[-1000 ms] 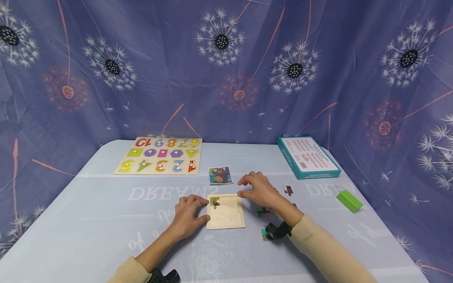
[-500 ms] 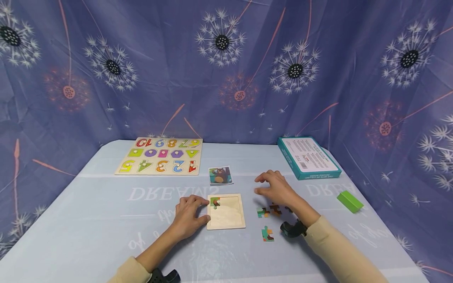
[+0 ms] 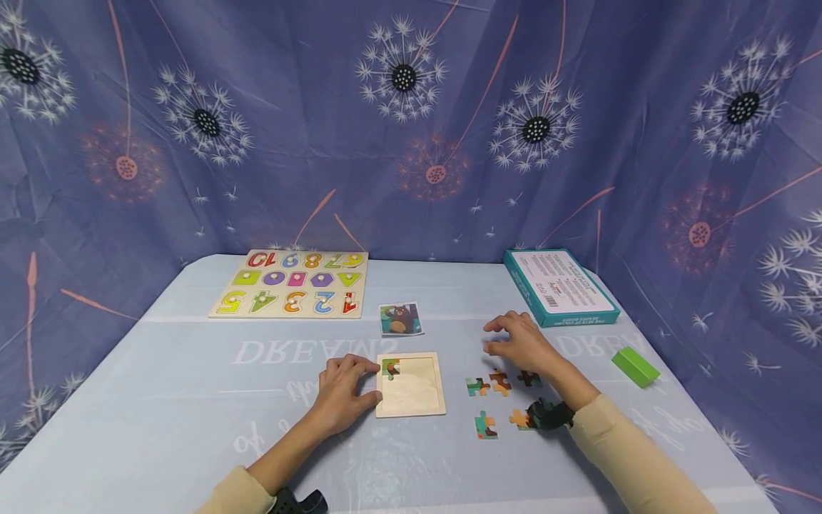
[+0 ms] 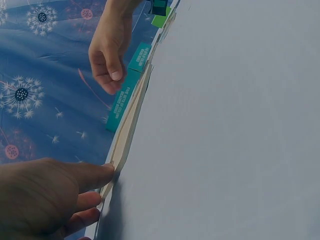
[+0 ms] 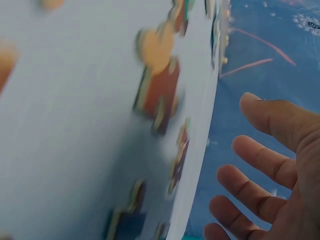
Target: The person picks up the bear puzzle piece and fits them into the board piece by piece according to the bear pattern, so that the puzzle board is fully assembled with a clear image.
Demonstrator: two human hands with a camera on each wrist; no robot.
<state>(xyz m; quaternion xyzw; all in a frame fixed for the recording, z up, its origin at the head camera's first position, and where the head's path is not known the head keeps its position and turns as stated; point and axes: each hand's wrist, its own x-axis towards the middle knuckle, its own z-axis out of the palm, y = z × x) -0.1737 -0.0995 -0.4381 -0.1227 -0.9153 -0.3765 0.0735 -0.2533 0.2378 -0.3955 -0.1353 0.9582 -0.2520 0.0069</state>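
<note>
My left hand (image 3: 343, 391) rests at the left edge of a square wooden puzzle tray (image 3: 411, 412), with thumb and forefinger touching its rim. A green and brown jigsaw piece (image 3: 390, 367) lies in the tray's upper left corner. My right hand (image 3: 523, 344) hovers right of the tray, holding nothing, its fingers loosely bent and apart in the right wrist view. Below it lie several loose jigsaw pieces, among them a green one (image 3: 477, 386), an orange-brown one (image 3: 499, 382) and a teal one (image 3: 485, 425). The wrist camera partly covers an orange piece (image 3: 519, 419).
A small bear picture card (image 3: 401, 318) lies behind the tray. At the back left is a number puzzle board (image 3: 289, 284). A teal box (image 3: 561, 285) stands at the back right, with a green block (image 3: 635, 366) nearer on the right. A patterned curtain surrounds the table.
My right hand has moved right, away from the tray and over the loose pieces, uncovering more of them. The left hand stays at the tray's edge.
</note>
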